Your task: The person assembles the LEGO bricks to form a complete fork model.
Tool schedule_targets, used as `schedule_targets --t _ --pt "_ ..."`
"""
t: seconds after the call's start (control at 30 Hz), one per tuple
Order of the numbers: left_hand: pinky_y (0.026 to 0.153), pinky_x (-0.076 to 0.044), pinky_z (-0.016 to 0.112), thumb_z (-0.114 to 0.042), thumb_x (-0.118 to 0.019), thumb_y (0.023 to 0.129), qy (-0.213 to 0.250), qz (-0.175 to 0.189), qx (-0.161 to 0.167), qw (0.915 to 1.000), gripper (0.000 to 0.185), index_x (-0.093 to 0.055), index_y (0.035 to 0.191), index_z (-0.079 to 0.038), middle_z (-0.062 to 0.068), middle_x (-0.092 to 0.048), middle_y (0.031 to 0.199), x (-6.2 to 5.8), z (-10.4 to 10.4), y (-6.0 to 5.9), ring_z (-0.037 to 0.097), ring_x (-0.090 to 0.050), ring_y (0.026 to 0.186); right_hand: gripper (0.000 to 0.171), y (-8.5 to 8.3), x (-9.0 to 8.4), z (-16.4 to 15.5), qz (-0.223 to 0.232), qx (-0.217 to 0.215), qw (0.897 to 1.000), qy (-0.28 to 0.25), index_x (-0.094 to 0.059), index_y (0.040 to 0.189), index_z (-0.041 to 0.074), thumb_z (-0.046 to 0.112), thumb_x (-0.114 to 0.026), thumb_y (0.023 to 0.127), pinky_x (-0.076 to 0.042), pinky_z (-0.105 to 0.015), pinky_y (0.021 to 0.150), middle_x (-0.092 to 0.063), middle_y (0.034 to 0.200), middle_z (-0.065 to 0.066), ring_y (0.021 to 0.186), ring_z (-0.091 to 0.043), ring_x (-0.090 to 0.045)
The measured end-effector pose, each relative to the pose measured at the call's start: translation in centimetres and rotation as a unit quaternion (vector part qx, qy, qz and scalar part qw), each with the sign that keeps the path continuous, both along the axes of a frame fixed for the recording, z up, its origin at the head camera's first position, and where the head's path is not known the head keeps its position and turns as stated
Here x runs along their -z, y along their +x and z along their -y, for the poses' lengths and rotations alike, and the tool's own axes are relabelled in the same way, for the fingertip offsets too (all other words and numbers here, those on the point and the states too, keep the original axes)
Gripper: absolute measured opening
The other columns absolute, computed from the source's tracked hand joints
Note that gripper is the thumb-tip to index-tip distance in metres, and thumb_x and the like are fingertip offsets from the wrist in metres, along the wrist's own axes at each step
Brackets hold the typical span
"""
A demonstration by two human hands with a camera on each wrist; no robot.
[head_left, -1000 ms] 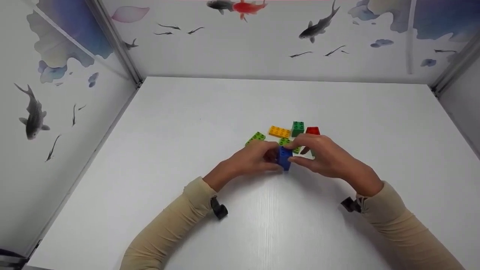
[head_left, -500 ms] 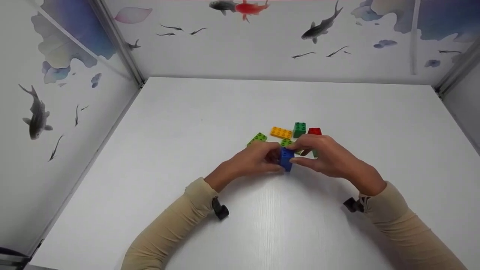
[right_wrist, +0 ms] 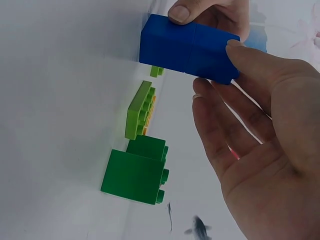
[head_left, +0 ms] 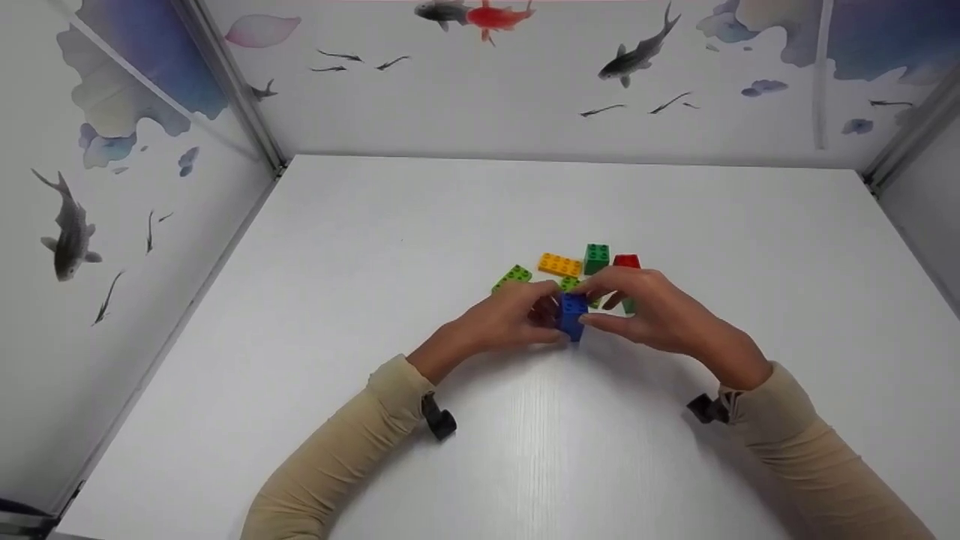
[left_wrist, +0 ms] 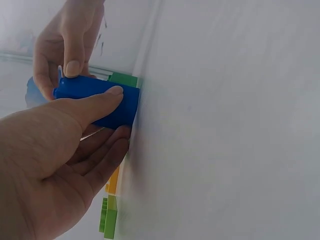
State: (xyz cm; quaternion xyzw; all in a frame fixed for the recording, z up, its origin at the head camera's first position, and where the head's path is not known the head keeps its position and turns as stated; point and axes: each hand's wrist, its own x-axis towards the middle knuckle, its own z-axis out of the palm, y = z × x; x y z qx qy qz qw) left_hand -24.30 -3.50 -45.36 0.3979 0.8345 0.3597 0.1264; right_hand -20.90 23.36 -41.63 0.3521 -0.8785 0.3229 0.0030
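At the table's [head_left: 375, 247] middle, both hands pinch the blue blocks [head_left: 571, 315], two stacked and standing on the surface: the left hand [head_left: 501, 322] with thumb and fingers on the left side, the right hand [head_left: 652, 311] likewise on the right. Just beyond lie a lime brick [head_left: 512, 276], a yellow plate [head_left: 559, 264], a green block [head_left: 596, 257] and a red block [head_left: 626, 261]. Uneven squeezing could likely tilt the stack and split the joint, or knock it into the near bricks.
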Motion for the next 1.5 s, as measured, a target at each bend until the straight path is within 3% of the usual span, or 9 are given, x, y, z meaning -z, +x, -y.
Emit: schedule_targets --t 0.33,0.53,0.7,0.83,1.17,1.27,1.5 --pt "0.096 -0.061 0.021 -0.027 -0.082 0.099 0.013 0.001 -0.015 0.9998 0.039 -0.061 0.128 -0.012 0.005 -0.077 0.122 -0.3 0.6 0.1 0.012 -0.074 0.108 0.047 -0.3 0.0 -0.1 0.004 0.003 1.0 -0.003 -0.072 0.135 0.014 0.011 -0.088 0.091 -0.067 -0.044 0.088 -0.078 0.125 -0.001 0.106 -0.023 -0.079" --pt "0.095 -0.061 0.022 -0.024 -0.082 0.099 0.025 -0.018 -0.043 0.9986 0.039 -0.061 0.128 -0.01 0.005 -0.076 0.119 -0.7 1.3 -0.5 0.013 -0.073 0.104 0.055 -0.6 0.5 -0.3 0.027 0.012 1.0 -0.003 -0.066 0.143 0.01 0.01 -0.087 0.092 -0.066 -0.051 0.093 -0.076 0.129 -0.01 0.115 -0.03 -0.076" --pt "0.096 -0.063 0.026 -0.024 -0.082 0.099 0.035 -0.036 -0.09 0.9947 0.04 -0.062 0.13 -0.009 0.007 -0.076 0.122 -1.1 1.9 -1.1 0.015 -0.074 0.106 0.057 -0.7 1.1 -0.2 0.064 0.048 0.997 0.025 -0.064 0.146 0.005 0.011 -0.086 0.094 -0.062 -0.052 0.101 -0.07 0.139 -0.016 0.126 -0.036 -0.072" --pt "0.098 -0.064 0.033 -0.025 -0.081 0.1 0.051 -0.052 -0.141 0.9873 0.042 -0.062 0.132 -0.008 0.01 -0.076 0.126 -1.3 2.6 -1.8 0.018 -0.076 0.108 0.056 -0.7 1.3 -0.1 0.079 0.08 0.992 0.052 -0.063 0.147 0.005 0.015 -0.084 0.096 -0.061 -0.053 0.104 -0.067 0.143 -0.016 0.126 -0.038 -0.072" --pt "0.101 -0.063 0.034 -0.025 -0.081 0.099 0.052 -0.038 -0.275 0.9592 0.044 -0.061 0.134 -0.007 0.011 -0.075 0.126 -1.0 4.9 -3.7 0.021 -0.074 0.109 0.047 -0.2 1.9 0.5 0.029 0.101 0.989 0.105 -0.066 0.142 0.003 0.018 -0.081 0.099 -0.062 -0.054 0.102 -0.068 0.139 -0.018 0.123 -0.036 -0.07" --pt "0.102 -0.063 0.036 -0.024 -0.082 0.099 0.045 -0.026 -0.291 0.9552 0.044 -0.061 0.134 -0.007 0.012 -0.074 0.128 -0.7 5.5 -4.1 0.021 -0.073 0.11 0.048 0.0 2.0 0.7 0.024 0.106 0.987 0.119 -0.065 0.142 0.002 0.018 -0.08 0.099 -0.061 -0.055 0.104 -0.066 0.142 -0.02 0.126 -0.037 -0.069" --pt "0.105 -0.061 0.037 -0.024 -0.083 0.098 0.024 -0.004 -0.296 0.9548 0.043 -0.063 0.132 -0.007 0.011 -0.073 0.129 -0.2 6.3 -4.5 0.02 -0.072 0.115 0.051 0.1 2.1 1.0 0.01 0.104 0.984 0.143 -0.063 0.146 0.001 0.019 -0.079 0.1 -0.057 -0.057 0.11 -0.062 0.149 -0.022 0.138 -0.039 -0.061"
